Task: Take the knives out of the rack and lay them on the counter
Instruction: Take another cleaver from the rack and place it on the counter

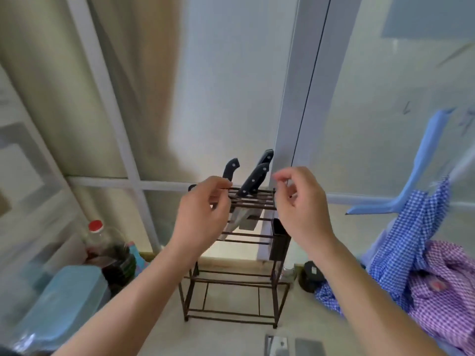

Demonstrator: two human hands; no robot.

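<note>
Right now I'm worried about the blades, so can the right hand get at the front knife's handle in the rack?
Probably yes. The right hand hovers empty beside the rack, and the front knife's handle sticks up above the top bars with nothing over it. The left hand is on the other side.

Dark wire rack (231, 291) upright on counter (226, 340), black-handled knives (253, 179) slotted in top
</note>
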